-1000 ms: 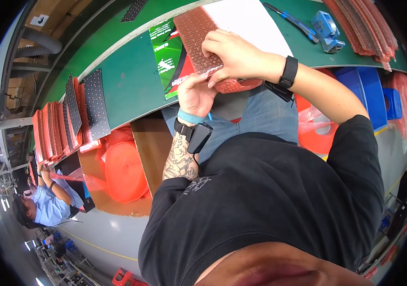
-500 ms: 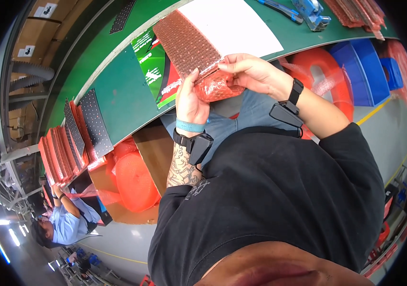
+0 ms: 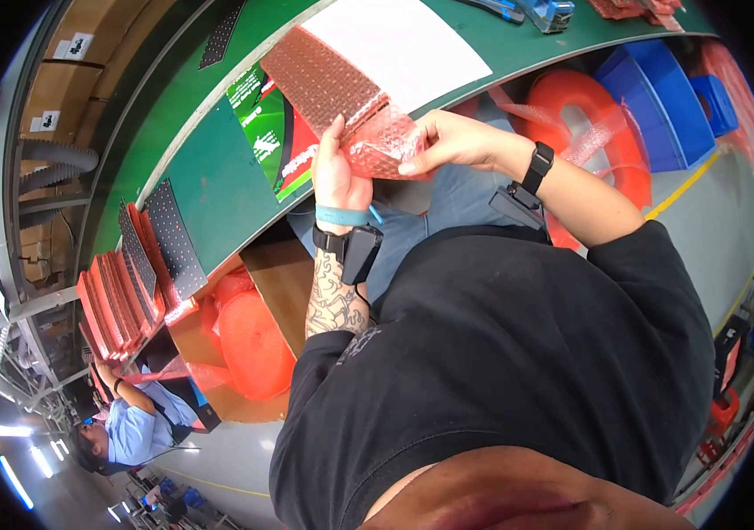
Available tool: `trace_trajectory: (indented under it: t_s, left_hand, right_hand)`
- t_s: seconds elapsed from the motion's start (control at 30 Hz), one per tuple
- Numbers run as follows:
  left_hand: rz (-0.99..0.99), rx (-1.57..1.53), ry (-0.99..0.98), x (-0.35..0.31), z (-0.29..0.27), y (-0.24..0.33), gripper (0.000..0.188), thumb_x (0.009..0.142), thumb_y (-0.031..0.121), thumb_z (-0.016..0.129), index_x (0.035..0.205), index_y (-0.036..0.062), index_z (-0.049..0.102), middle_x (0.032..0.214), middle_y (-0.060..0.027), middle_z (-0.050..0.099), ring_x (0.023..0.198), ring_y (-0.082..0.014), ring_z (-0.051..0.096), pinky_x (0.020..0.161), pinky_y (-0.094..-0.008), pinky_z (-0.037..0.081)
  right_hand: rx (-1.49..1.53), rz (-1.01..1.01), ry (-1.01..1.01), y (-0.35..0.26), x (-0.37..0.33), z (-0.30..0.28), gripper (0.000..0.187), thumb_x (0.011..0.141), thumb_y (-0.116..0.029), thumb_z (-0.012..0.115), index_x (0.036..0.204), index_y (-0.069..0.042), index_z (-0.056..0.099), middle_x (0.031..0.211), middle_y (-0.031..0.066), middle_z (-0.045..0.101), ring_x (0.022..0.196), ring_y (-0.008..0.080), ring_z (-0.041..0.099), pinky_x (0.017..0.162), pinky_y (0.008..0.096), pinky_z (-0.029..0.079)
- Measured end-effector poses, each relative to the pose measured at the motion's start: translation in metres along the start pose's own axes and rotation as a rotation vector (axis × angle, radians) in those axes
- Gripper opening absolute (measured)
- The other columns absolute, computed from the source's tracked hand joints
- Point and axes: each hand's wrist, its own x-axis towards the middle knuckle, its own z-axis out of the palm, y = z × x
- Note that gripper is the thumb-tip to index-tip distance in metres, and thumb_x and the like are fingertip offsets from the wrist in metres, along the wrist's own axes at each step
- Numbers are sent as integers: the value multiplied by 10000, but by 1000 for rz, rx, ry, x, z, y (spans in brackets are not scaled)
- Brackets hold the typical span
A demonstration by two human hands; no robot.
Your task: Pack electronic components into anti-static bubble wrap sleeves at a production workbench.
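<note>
Green tabletop [image 3: 216, 172] spans the workstation, where a red bubble-wrapped packet [image 3: 324, 78] juts past the near edge, left of a white sheet [image 3: 412, 49]; the left hand [image 3: 341, 179] clasps its left side, thumb on top, fingers of the right hand [image 3: 465, 143] pinching its near flap [image 3: 377, 148].

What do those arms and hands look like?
The left hand and right hand are bare. Each side has a black wrist strap and box. On the left there's also a blue-green wristband and swirly forearm tattoo. Sleeves are short and black.
</note>
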Motion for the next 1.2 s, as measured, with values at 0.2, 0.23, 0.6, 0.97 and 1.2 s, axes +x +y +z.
trace_trajectory:
  t_s: [0.2,0.23,0.6,0.97,1.2]
  left_hand:
    - [-41,-98,-46,5,5,-8,319,1030,176,500,1287,-8,541,1252,-168,651,1145,-313,636,1010,-476,503]
    - [-43,-121,-56,7,6,-9,323,1031,174,495,1293,-11,536,1258,-172,648,1151,-318,633,1016,-480,500]
    - [94,-51,-3,34,-1,19,370,1027,188,477,1354,18,516,1308,-174,631,1212,-341,600,1083,-512,447]
    - [23,-46,-6,33,-26,51,410,1032,215,465,1371,-12,504,1347,-193,611,1247,-355,574,1122,-530,398]
    - [39,17,70,-8,-57,91,397,1034,214,472,1356,-13,517,1320,-214,621,1217,-359,596,1083,-522,448]
  right_hand:
    - [-134,-188,46,-25,-44,-4,163,820,-60,810,938,5,720,960,2,687,833,52,600,792,265,505]
    - [-131,-127,29,-33,-53,-4,163,815,-56,811,925,11,711,945,2,681,829,59,603,783,264,505]
    - [-472,134,-105,21,-140,-37,272,782,-74,818,993,28,681,887,41,687,820,137,637,749,306,512]
    - [-993,705,90,66,-222,-73,397,716,-219,868,942,48,682,983,180,716,910,267,679,800,382,515]
    - [-954,654,177,76,-297,-160,432,645,-276,897,851,37,682,780,204,698,762,338,674,707,412,517]
